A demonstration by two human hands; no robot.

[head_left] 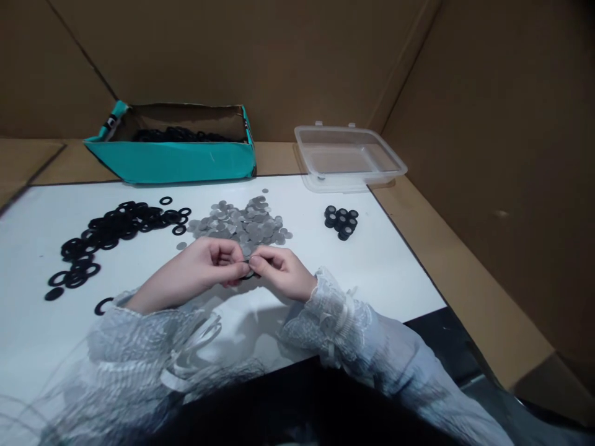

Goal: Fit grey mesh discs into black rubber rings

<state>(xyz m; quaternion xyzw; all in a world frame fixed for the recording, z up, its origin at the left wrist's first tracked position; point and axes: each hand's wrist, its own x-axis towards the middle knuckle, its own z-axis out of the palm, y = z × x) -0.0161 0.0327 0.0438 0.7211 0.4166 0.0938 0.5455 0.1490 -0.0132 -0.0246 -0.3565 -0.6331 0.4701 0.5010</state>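
Note:
My left hand [204, 266] and my right hand [282, 271] meet over the white tabletop, fingers pinched together. Between their fingertips is a black ring [248, 276], mostly covered by the fingers; a pale disc seems to sit in it, though I cannot make it out fully. Just beyond the hands spreads a heap of flat silver-grey discs [246, 223]. Off to the left lies a loose pile of black rings [116, 224]. On the right, several black rings with grey discs in their centres [342, 218] are grouped close together.
A teal cardboard box [176, 162] holding more black rings stands at the back left. At the back right is a clear plastic container [353, 176]. Cardboard walls [297, 56] enclose the table's back and right side. One black ring [102, 306] lies by my left sleeve.

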